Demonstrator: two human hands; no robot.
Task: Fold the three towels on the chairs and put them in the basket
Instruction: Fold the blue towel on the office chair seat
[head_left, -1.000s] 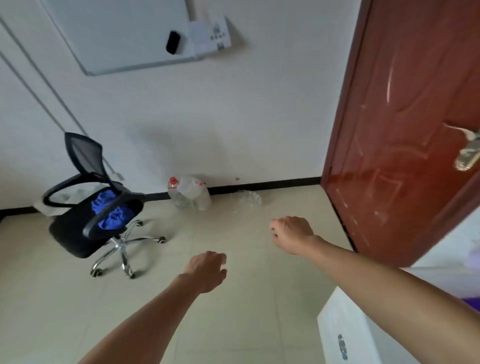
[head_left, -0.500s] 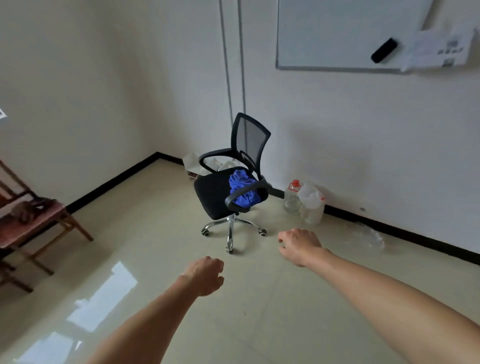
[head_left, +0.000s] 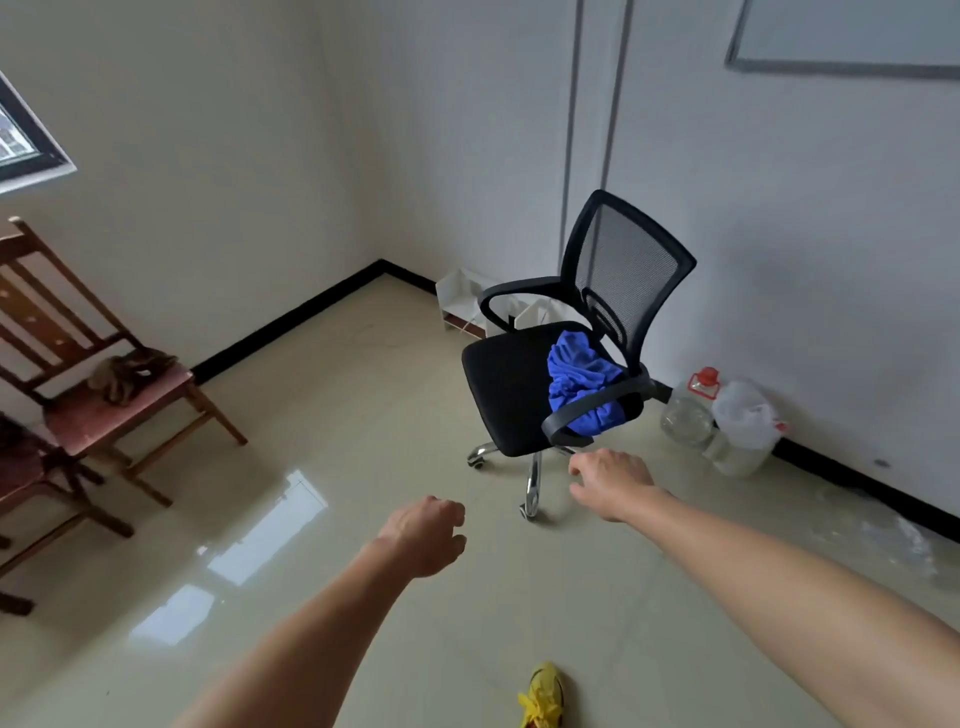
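Head view, one frame.

- Nearest, at the bottom edge: a yellow shoe on the pale tiled floor.
- Left hand was held out over the floor, back of the hand up, fingers loosely curled and holding nothing.
- Right hand reached slightly further forward, fingers hanging loosely bent, also empty. It touched nothing and was just short of the office chair.
- The office chair was black with a mesh back and stood on a chrome wheeled base. A blue towel lay crumpled on the right rear of its seat, partly under the near armrest.
- Left of it, well apart, was a wooden chair with a reddish seat. A brownish towel was bunched at the back of the seat.
- Part of a second wooden chair showed at the left edge. I could not tell what was on it.
- By the right wall stood a clear jug with a red cap, with a white plastic bag just beside it.
- A white rack stood in the corner behind the office chair.
- A whiteboard was on the wall at top right.
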